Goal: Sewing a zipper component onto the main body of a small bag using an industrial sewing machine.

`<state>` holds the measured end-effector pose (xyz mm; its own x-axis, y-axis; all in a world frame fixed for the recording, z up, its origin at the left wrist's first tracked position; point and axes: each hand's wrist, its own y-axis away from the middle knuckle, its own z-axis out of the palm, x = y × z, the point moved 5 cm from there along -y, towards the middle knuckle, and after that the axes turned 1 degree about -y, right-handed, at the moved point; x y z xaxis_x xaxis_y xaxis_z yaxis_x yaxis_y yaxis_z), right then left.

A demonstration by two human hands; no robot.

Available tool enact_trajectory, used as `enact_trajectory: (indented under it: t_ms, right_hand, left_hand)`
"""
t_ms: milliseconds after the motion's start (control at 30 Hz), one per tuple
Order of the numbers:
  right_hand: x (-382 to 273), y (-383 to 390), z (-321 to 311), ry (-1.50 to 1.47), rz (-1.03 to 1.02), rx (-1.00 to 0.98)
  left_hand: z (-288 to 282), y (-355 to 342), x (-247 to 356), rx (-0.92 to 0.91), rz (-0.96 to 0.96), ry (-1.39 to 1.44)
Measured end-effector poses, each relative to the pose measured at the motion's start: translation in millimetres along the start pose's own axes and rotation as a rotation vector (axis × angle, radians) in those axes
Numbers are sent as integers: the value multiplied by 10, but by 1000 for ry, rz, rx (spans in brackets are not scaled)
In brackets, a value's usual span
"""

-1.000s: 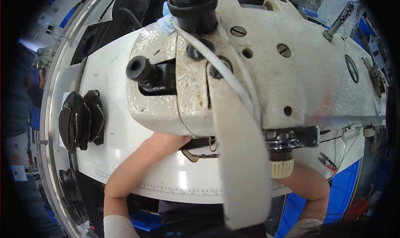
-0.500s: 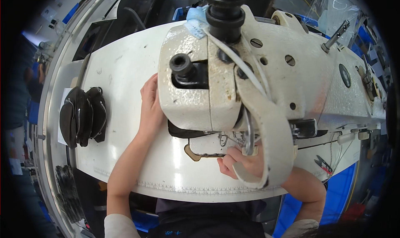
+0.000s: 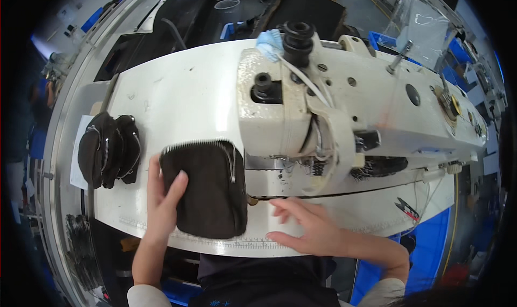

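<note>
Looks down on a white bench [image 3: 183, 102], with a pale sewing machine [image 3: 371, 113] stretching across its right half. Holds a dark brown pouch [image 3: 212, 194] in the left hand [image 3: 163, 203], in front and to the left of the machine's head, above the near part of the bench. Pinches the pouch by its left side, with the thumb laid on the front face and the other fingers around the edge, partly hidden behind. Shows the broad front of the pouch, with a silver zipper [image 3: 194, 143] running along the top and curving down near the upper right corner. Holds the right hand [image 3: 309, 229] just beyond the pouch's right side, apart from it, with the fingers loosely bent and the thumb spread well away from them. Includes, near the left end of the bench, a cluster of dark pouches [image 3: 110, 151] with silver zippers, pressed side by side, next to a white sheet [image 3: 78, 161]. Includes also, toward the right end, a pair of snips [image 3: 407, 209] with red on the handles, and along the near edge, a printed ruler scale [image 3: 145, 224].
</note>
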<state>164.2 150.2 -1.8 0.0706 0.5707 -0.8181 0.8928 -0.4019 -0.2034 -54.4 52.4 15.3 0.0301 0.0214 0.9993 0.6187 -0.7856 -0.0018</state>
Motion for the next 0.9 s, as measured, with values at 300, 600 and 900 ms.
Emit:
enact_trajectory:
  t_ms: [300,600,900]
  right_hand:
    - [-190,842,-403,-447,419,509]
    - [201,4212,-1495,-114,824,1610]
    - [337,2253,-1041,480,669,1124]
  left_hand:
    - [463,560,-295,-169,125,86]
    - [640,666,-507,-161,-7,54]
    - [-285,554,-183,9,129,-363]
